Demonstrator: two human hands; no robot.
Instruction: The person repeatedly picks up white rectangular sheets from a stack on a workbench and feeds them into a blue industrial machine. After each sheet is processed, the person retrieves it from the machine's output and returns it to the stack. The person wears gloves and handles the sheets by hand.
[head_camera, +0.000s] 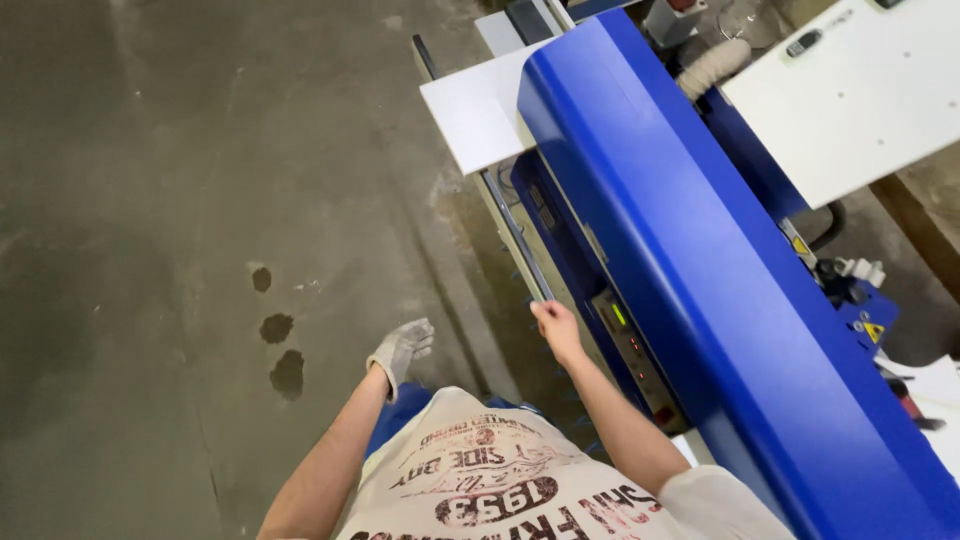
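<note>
I look down along a long blue machine (690, 250) that runs from the top centre to the lower right. A white flat panel (470, 110) sticks out of its far end, over the feed rail. My right hand (555, 325) is bare and rests against the metal rail (520, 240) at the machine's front, next to a control panel (625, 345) with small lit indicators. My left hand (402, 347) wears a grey work glove and hangs in the air over the floor, holding nothing, fingers loosely curled.
Grey concrete floor (150, 250) fills the left, with dark wet spots (278, 340) near my left hand. A white cabinet top (850, 90) and a ribbed hose (715, 65) lie beyond the machine at the upper right.
</note>
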